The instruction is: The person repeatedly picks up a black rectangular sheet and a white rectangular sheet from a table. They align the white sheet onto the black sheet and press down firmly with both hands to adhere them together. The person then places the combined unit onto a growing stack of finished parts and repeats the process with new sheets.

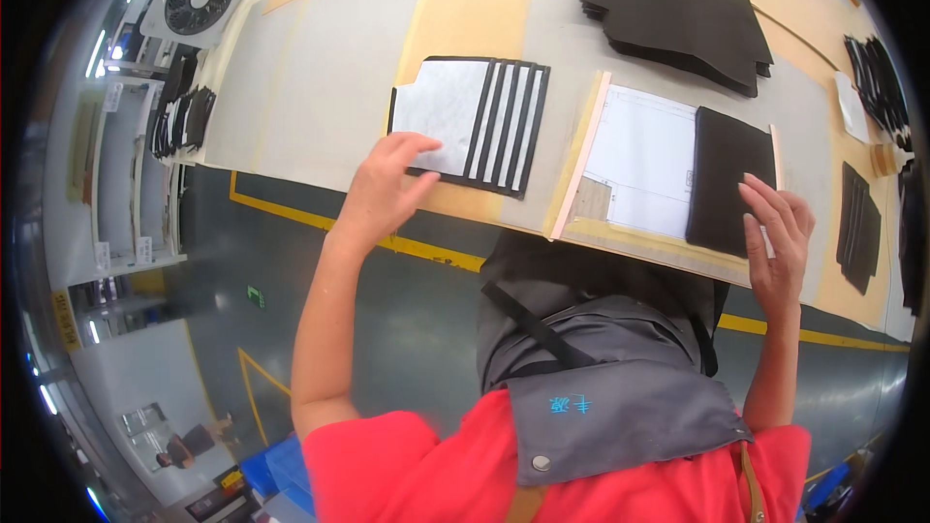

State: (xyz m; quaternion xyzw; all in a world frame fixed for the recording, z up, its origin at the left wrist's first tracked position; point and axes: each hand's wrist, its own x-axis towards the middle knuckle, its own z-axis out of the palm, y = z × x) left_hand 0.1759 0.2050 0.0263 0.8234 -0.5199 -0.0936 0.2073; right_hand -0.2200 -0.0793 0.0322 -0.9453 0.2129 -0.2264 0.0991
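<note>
My left hand (387, 186) is at the near left corner of a leather-like panel (450, 107), thumb and fingers spread and holding nothing. The panel has a white backing, black edges and several black and white strips along its right side. To the right, a dark, flat rectangular piece (727, 179) lies over the right part of a white paper drawing (644, 155) between two pale guide strips. Beside its right edge is my right hand (778, 242), fingers stretched out and a little apart. Whether those fingertips touch the piece is hard to see.
A stack of dark cut pieces (678, 15) lies farther back on the table (329, 77). More dark pieces (857, 228) lie at the right, near a tape roll (889, 160). Bundled pieces (184, 116) and a fan (199, 0) stand at the left.
</note>
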